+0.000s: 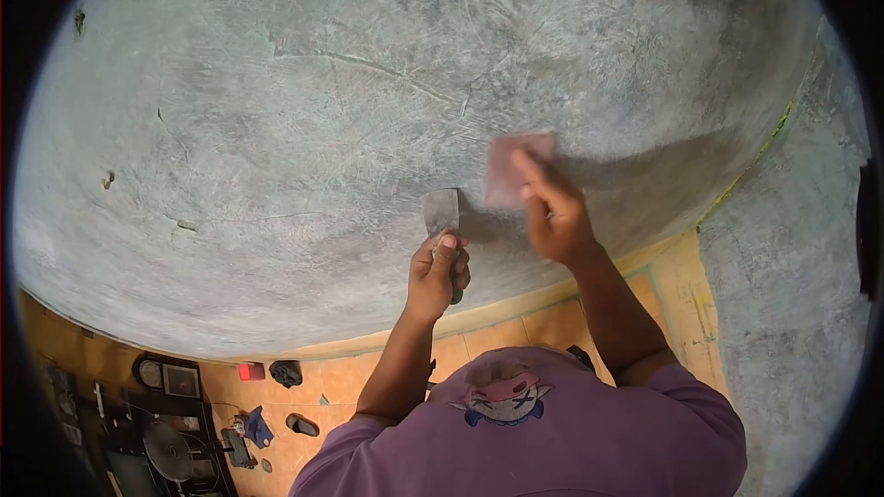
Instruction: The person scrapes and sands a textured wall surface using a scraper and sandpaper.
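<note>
A reddish-brown square sheet (505,173), which looks like sandpaper, lies flat against the grey, scratched wall (350,129). My right hand (557,212) presses on it with the fingers, slightly blurred by motion. Lower and to the left, my left hand (441,267) is closed round the handle of a putty knife (441,212). Its wide grey blade points up, close to the wall; whether it touches the wall I cannot tell. The sheet is just right of and above the blade.
Holes and cracks mark the wall at the left. Orange floor tiles (341,377) run below, with a red box (250,371), a dark shoe (302,424) and blue cloth (258,427). A fan (168,450) stands bottom left. Another grey wall (783,313) adjoins at the right.
</note>
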Available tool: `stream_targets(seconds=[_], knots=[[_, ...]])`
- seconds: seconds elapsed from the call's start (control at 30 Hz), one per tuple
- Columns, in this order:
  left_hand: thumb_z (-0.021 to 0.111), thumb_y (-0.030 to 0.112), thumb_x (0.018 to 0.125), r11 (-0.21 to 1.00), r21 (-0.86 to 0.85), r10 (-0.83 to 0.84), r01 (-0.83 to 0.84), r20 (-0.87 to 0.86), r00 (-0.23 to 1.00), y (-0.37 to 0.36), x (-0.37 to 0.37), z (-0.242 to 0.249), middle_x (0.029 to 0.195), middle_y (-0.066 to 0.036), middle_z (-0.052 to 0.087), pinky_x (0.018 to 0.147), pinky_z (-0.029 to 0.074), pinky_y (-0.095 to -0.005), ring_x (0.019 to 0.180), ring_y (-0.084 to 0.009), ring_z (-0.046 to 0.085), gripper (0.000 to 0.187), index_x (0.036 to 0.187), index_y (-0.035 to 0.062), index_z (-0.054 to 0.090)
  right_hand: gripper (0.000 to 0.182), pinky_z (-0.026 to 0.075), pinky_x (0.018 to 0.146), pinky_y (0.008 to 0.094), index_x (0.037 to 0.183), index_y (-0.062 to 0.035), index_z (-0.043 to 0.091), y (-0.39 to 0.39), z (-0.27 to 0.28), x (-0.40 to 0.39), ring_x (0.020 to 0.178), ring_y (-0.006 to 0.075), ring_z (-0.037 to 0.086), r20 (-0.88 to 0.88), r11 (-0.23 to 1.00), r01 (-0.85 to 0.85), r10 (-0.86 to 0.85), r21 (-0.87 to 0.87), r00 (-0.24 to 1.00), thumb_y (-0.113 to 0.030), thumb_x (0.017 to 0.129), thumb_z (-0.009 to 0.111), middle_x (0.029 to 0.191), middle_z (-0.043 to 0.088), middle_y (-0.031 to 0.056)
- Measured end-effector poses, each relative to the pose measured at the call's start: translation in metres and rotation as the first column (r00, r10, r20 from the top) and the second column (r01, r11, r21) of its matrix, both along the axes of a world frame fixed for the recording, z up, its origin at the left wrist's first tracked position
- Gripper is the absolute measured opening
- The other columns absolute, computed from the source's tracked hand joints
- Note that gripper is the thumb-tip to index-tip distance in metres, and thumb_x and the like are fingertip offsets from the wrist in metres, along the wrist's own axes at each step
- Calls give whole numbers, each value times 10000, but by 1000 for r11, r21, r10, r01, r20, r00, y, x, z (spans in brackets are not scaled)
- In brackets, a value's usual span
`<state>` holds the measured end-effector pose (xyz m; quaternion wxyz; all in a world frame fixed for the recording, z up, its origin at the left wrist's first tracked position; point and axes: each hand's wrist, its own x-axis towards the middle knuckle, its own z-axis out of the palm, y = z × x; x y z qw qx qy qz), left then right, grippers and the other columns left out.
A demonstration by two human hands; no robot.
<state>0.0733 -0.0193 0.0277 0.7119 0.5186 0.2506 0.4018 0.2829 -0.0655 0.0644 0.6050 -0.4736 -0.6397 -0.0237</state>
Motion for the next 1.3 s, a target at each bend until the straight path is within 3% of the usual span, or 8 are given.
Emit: stream_targets(seconds=[0.07,0.27,0.43,0.7,0.93,1.2,1.27,1.3], knots=[[533,370,988,1000,10,-2,2,-5,1000,0,0,2,672,-1,475,470,380,-226,520,-86,455,323,966,51,577,404,522,802,324,1285,-5,571,0,-2,2,912,268,665,131,995,-49,59,-82,990,19,890,491,1194,629,209],[533,365,989,1000,0,3,-3,4,1000,2,-1,4,680,-1,477,469,380,-226,519,-84,449,315,958,55,577,393,499,847,309,1298,24,551,2,-1,12,1038,248,644,-486,999,40,-40,-10,873,14,911,489,1217,624,201],[535,361,989,999,20,40,-40,-30,999,3,1,5,669,1,483,463,372,-223,516,-84,446,309,945,59,582,372,505,825,296,1264,19,584,3,0,-2,932,223,648,-12,999,12,-11,30,1000,13,901,502,1110,652,190],[551,338,985,998,-10,61,-61,-40,997,8,0,4,652,9,487,454,356,-224,505,-83,434,275,935,71,591,423,451,652,227,1348,48,488,7,-4,16,757,88,537,-389,995,59,-22,83,921,11,926,495,1109,650,132],[558,340,981,998,-28,58,-59,-47,997,9,0,3,650,6,497,458,361,-229,506,-85,435,274,946,70,588,385,489,653,286,1279,10,576,5,-5,-15,772,145,620,49,1000,-26,26,15,998,20,901,506,1117,658,171],[567,350,975,998,-14,58,-58,-52,997,7,-2,4,663,3,496,452,359,-226,505,-86,435,280,948,72,583,404,385,599,173,1342,27,507,5,1,12,694,26,441,-439,994,77,-37,74,898,-14,940,486,1035,648,50],[567,348,975,999,-16,50,-51,-57,997,7,-1,3,661,3,494,450,358,-226,503,-85,434,279,947,71,583,405,427,608,220,1332,13,524,5,2,2,690,70,512,-444,997,71,-50,31,894,0,929,488,985,656,68],[564,342,978,998,-17,54,-55,-50,997,7,-1,3,660,3,491,449,355,-226,501,-83,428,275,947,70,583,405,452,625,249,1325,4,535,7,2,-3,697,120,555,-167,995,35,-20,89,986,3,922,492,993,661,93]])
